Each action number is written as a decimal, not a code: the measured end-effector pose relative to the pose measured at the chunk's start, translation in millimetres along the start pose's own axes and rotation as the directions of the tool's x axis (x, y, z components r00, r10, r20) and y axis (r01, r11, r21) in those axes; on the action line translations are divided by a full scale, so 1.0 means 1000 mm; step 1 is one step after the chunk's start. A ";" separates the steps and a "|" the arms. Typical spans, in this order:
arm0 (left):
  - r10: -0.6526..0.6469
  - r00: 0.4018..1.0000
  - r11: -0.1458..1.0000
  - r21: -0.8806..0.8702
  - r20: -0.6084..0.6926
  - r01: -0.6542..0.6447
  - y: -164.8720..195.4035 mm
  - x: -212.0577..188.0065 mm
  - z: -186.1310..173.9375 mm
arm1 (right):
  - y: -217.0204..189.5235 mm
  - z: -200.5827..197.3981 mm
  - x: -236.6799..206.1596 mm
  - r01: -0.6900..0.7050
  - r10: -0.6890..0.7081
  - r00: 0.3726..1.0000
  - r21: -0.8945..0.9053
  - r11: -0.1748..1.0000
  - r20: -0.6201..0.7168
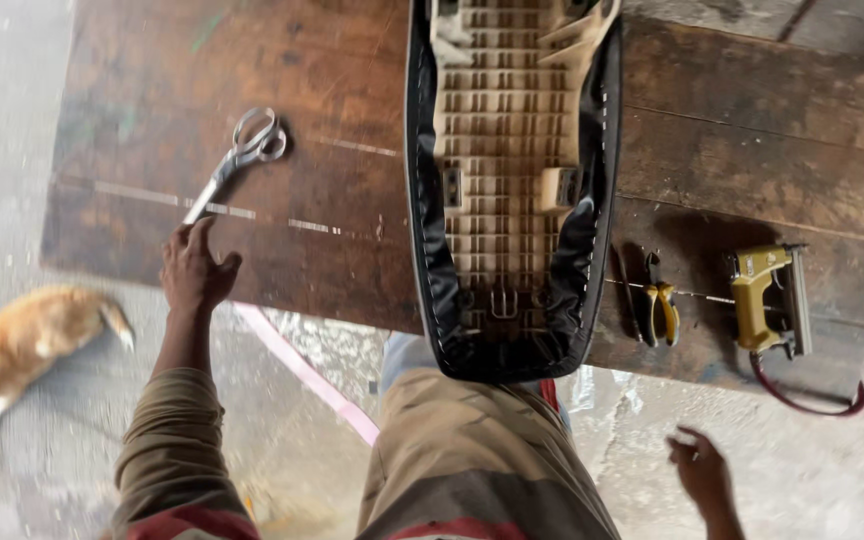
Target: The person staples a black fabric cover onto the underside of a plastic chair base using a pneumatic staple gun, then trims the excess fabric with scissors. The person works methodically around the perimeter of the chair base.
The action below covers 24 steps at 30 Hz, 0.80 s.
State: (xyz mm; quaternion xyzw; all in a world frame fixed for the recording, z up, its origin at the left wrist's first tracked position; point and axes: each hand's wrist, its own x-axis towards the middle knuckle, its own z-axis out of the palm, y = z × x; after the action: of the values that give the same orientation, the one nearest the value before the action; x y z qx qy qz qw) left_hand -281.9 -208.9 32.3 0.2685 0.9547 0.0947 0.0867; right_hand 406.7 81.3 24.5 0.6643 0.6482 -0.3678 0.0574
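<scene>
The upturned motorcycle seat (512, 190), black vinyl stretched over a ribbed beige plastic base, runs off the top edge. On the worn dark wooden table (332, 240), the left hand (192, 270) reaches with fingers spread, empty, its fingertips just beside the blade tips of the steel scissors (242, 158). The right hand (702, 470) hangs loosely open below the table edge, holding nothing, partly cut off.

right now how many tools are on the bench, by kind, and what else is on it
scissors: 1, just past the left hand
pliers: 1, yellow grips
staple gun: 1, yellow, red hose
seat: 1, upside down, black cover
total: 4 on the bench
The right hand hangs below the bench edge, holding nothing.
</scene>
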 end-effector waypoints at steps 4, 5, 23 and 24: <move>-0.038 0.999 0.999 0.014 -0.034 0.039 -0.002 0.062 0.003 | -0.007 0.083 -0.084 -0.262 0.264 0.960 -0.033 0.964 0.090; -0.027 0.998 1.000 0.004 -0.049 0.027 -0.002 0.073 0.004 | -0.017 0.099 -0.097 -0.296 0.296 0.948 -0.022 0.955 0.120; 0.431 0.886 0.892 -0.229 0.169 -0.390 0.039 0.079 -0.017 | -0.163 0.049 -0.103 0.198 -0.165 0.911 0.049 0.979 -0.377; 0.517 0.828 0.836 -0.339 0.216 -0.432 0.063 0.064 -0.025 | -0.187 0.042 -0.110 0.334 -0.299 0.861 0.015 0.942 -0.412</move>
State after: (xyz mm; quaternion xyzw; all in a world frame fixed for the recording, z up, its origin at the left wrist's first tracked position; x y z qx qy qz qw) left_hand -310.1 -125.5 63.6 0.4956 0.8095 0.2036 0.2400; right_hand 232.6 -2.7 131.1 0.6120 0.7298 -0.2545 -0.1674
